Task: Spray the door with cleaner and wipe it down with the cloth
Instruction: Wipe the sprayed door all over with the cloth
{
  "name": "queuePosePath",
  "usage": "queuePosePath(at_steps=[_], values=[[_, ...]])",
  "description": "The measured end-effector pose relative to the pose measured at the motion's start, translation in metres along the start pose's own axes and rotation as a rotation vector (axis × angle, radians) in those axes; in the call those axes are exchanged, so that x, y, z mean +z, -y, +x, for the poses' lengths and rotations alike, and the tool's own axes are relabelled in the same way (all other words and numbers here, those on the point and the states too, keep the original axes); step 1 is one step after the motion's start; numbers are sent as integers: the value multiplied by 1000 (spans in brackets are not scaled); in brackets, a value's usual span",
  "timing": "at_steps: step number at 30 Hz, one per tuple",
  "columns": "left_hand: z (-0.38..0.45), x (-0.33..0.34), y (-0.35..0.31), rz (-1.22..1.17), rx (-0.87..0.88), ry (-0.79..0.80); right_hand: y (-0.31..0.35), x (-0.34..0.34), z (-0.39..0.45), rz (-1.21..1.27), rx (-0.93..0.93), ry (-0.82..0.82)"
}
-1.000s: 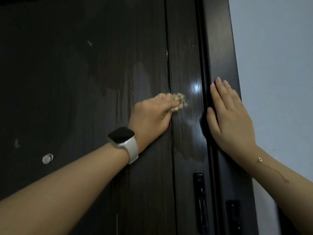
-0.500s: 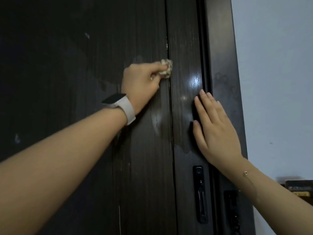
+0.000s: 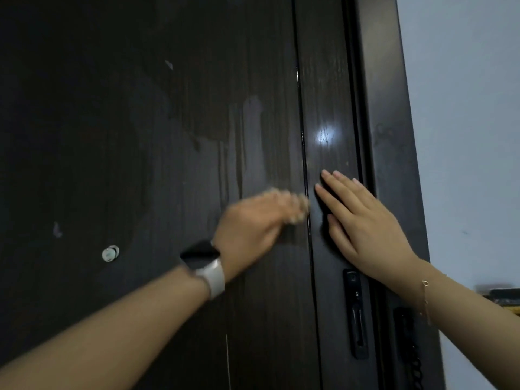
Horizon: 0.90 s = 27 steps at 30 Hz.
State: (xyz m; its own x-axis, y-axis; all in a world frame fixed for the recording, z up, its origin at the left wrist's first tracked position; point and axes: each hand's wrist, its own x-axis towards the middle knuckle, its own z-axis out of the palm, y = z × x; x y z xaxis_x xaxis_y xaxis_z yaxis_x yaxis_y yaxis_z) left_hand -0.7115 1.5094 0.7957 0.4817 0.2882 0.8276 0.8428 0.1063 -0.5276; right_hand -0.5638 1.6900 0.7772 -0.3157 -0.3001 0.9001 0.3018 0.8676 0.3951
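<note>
Fingers of the left hand, blurred, bunch around a small cloth, pressing it to the dark door beside its groove. Just right, the right hand lies flat, fingers straight, probably steadying the door.

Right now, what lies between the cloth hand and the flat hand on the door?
In the head view, only the door's dark vertical groove separates the blurred left hand gripping the cloth from the right hand, pressed flat.

Pale wall at right; dark object with yellow edge low against it.
</note>
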Motion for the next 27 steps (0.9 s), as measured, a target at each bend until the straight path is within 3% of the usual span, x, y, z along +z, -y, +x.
queuePosePath(at_steps=[4, 8, 13, 19, 22, 27], values=[[93, -32, 70, -5, -288, -209, 7, 5, -6, -41, 5, 45], [142, -46, 99, 62, -339, -227, 7, 8, -7, -95, 5, 42], [83, -27, 72, 26, -207, -192, 8, 9, -9, -102, 10, 23], [-69, -5, -4, -80, 123, 107, 9, 7, -9, -103, 12, 34], [-57, -14, 7, -84, 234, 144, 8, 6, -9, -98, 8, 37], [36, -47, 81, -1, -189, -133, 9, 9, -9, -115, 9, 27]])
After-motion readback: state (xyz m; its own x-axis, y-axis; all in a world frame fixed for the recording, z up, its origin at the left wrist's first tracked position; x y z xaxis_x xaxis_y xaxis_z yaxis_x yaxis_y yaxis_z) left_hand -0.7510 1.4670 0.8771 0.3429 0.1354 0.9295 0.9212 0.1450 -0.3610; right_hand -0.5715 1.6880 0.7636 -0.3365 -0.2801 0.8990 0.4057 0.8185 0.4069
